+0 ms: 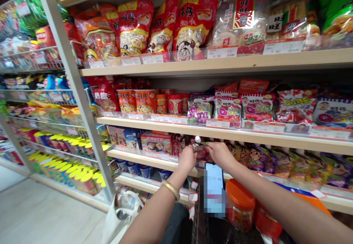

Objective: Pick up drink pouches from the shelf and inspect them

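Both of my hands reach to the lower shelf in the middle of the head view. My left hand (188, 159), with a gold bangle (171, 189) on its wrist, is closed on the left side of a small spouted drink pouch (197, 146) with a white cap. The fingers of my right hand (220, 153) pinch the pouch's right edge. Similar spouted pouches (256, 157) stand in a row to the right. Left of my hands are a pink snack box (156, 143) and several dark red packets (179, 143).
Below my hands, a dark basket (196, 218) holds a phone (214, 178) and a jar with an orange lid (240, 194). A white bag (122, 211) sits at lower left. Shelf boards (231, 132) run above my hands. A metal post (74, 78) stands left.
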### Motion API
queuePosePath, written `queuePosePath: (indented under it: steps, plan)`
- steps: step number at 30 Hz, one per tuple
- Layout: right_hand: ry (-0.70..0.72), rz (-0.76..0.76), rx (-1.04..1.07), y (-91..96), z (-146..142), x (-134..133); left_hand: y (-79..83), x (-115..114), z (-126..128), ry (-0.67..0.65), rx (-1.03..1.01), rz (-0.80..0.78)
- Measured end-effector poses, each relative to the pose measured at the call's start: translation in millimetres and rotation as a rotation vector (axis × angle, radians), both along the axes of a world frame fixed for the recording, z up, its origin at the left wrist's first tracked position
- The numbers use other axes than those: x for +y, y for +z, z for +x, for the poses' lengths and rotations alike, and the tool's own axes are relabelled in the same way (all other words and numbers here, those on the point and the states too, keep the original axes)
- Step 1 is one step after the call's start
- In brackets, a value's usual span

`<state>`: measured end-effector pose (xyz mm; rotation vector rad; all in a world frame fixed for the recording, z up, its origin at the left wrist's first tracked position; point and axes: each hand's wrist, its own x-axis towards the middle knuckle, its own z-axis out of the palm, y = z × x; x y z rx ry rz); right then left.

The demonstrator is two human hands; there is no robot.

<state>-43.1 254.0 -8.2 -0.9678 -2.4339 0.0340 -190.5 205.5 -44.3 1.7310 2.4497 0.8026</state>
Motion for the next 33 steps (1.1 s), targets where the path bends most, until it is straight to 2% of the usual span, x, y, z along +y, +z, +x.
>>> queuePosePath:
  steps: [3,7,11,17,22,24,27,29,31,33]
  plan:
    - [0.012,-0.018,-0.027,-5.6,1.1,-3.2,-5.0,-1.6,-0.9,0.001,0.012,-0.007]
    - [-0.063,-0.07,-0.051,-11.3,4.0,-0.3,-11.6,-1.7,4.2,-0.048,0.029,-0.053]
    - [-0.124,-0.112,-0.062,-8.4,7.0,0.6,-16.9,-0.1,10.8,-0.024,0.048,-0.062]
    - [0.048,-0.207,-0.029,-7.1,-9.8,-8.9,-23.3,2.3,15.8,-0.027,0.092,-0.06]
    - [0.035,-0.332,0.007,-14.9,-23.1,-4.3,-25.3,-7.0,11.3,-0.08,0.109,0.0]
    - [0.049,-0.368,0.029,-16.4,-25.3,-2.0,-25.0,-13.9,3.8,-0.095,0.098,0.101]
    - [0.084,-0.43,0.065,-17.9,-33.8,0.2,-24.4,-20.8,-12.9,-0.008,0.044,0.495]
    - [0.096,-0.468,0.087,-19.3,-45.1,2.0,-23.9,-20.7,-24.6,0.088,-0.011,0.687]
    - [0.095,-0.494,0.097,-20.8,-59.5,4.4,-22.6,-17.2,-34.0,0.121,-0.074,0.691]
    - [0.07,-0.511,0.093,-21.4,-73.8,6.8,-19.9,-12.4,-40.1,0.112,-0.136,0.605]
